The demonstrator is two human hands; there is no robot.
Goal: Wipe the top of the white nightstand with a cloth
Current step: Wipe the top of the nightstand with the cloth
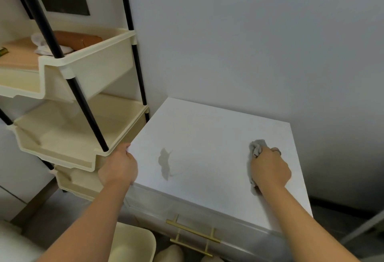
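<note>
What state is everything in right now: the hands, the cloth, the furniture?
cloth: bunched, pressed on the nightstand top.
right hand: holds the cloth.
left hand: grips the nightstand's left edge.
nightstand: top bears a grey patch.
top drawer: closed.
top bin: holds a brown pouch.

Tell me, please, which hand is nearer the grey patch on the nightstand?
Left. The left hand grips the nightstand edge just left of the grey patch; the right hand holds the cloth well to its right.
</note>
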